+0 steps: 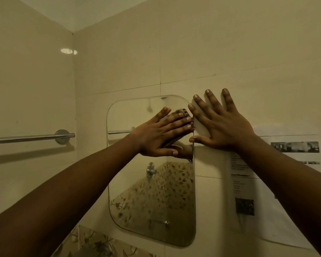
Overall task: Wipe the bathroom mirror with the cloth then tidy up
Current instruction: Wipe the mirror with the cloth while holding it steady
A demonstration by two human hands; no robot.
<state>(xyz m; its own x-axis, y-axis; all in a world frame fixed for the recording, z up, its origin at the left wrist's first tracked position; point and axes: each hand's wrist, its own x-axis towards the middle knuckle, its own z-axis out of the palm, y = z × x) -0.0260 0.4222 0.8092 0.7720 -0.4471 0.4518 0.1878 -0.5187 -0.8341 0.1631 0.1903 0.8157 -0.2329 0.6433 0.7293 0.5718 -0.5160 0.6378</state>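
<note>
A frameless mirror (152,201) with rounded corners hangs on the beige tiled wall. My left hand (161,134) lies flat on its upper right part and presses a dark checked cloth (183,112) against the glass; most of the cloth is hidden under my fingers. My right hand (217,125) rests flat on the wall tile just right of the mirror's top right edge, fingers spread, holding nothing. The two hands nearly touch at the fingertips.
A chrome towel rail (32,138) runs along the left wall at hand height. A printed paper sheet (278,191) is stuck to the wall right of the mirror. Floral patterned tiles (93,243) show below the mirror.
</note>
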